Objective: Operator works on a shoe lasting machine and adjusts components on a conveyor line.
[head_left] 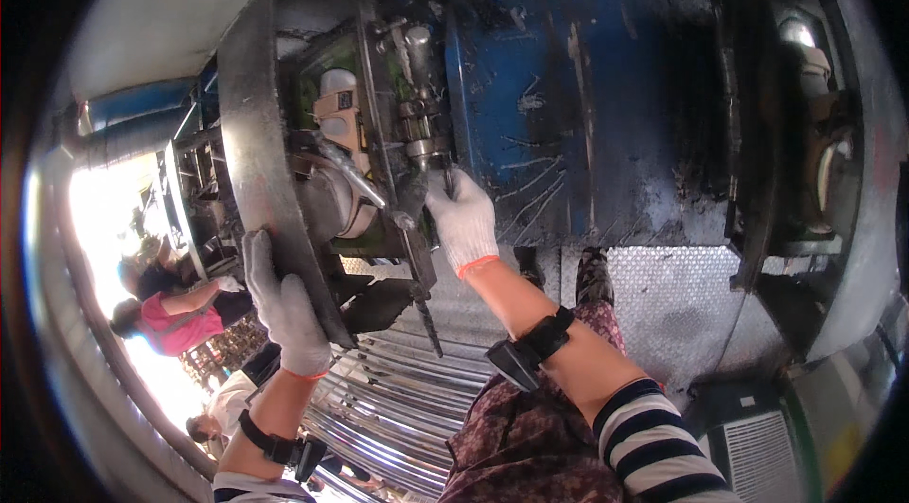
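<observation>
Metal shaft (418, 77) with shiny rings stands in the middle of a big, dirty machine, just left of a wide blue panel (530, 115) that has black smears on it. The right hand (466, 224), in a white glove with an orange edge, is up at the low end of the shaft. Its fingers are bent and close together, so the grip looks narrow, but I cannot tell what is pinched in it. The left hand (292, 318), also in a white glove, lies on a tall gray metal plate (251, 143). Its fingers are long and straight, and they are not wrapped around anything. A silver bar (352, 173) slants between the plate and the shaft. Each wrist has a black band, one on the right arm (546, 337) and one on the left arm (270, 444). Many thin metal rods (393, 399) lie side by side lower down. Far on the left, a person in a pink top (185, 328) bends over some work, wearing a white glove too.
</observation>
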Available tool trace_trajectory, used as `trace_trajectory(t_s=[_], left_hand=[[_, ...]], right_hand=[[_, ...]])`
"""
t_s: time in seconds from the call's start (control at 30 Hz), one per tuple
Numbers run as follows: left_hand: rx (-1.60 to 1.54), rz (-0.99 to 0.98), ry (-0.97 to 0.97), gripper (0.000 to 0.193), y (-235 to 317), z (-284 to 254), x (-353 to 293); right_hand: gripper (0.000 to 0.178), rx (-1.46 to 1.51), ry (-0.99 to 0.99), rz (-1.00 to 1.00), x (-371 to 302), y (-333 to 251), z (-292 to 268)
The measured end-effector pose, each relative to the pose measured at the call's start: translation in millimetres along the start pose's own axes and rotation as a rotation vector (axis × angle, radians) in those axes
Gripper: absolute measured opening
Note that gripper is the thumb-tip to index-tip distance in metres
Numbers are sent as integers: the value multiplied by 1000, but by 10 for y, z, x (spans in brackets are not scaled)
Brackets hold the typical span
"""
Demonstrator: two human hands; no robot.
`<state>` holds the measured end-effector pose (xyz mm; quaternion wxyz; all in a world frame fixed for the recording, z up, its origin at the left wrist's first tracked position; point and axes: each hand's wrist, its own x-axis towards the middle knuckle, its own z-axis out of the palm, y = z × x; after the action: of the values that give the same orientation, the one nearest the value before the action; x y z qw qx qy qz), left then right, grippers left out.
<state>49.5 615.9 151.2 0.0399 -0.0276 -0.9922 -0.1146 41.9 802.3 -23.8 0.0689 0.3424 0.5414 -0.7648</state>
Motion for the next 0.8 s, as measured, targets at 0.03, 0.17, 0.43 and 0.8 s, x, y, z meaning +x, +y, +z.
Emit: trace_trajectory(t_s=[0.03,0.17,0.43,0.8], left_hand=[[0,-5,12,61,-2,-1,-1],[-14,99,26,59,78,-24,4],[-11,204,49,55,132,-72,-2],[-453,-419,-24,63,78,45,66]], right_hand=[[27,-3,-10,-8,-6,-7,13],[28,11,15,18,-42,-47,46],[40,6,-107,159,123,1,-213],[38,333,-197,293,427,-31,-648]])
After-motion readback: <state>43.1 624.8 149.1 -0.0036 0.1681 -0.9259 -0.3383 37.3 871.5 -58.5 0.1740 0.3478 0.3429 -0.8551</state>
